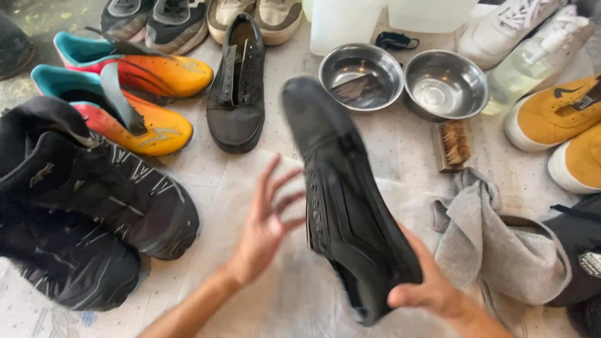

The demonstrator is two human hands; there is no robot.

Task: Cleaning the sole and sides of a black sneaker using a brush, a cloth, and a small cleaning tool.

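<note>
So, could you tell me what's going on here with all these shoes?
A person holds a black shoe up by its heel in the right hand, toe pointing away. The left hand is open, fingers spread, beside its laces and not gripping it. Below lies a pale cloth. Nearby sit a matching black shoe, two steel bowls, a brush, a grey towel and orange boots.

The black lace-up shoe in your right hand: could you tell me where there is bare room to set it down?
Bare cloth lies beneath the black lace-up shoe, between the open left hand and the grey towel. A smaller patch sits between the black canvas shoe and the wooden brush, before the steel bowls. The left side is crowded with black sneakers and orange boots.
</note>
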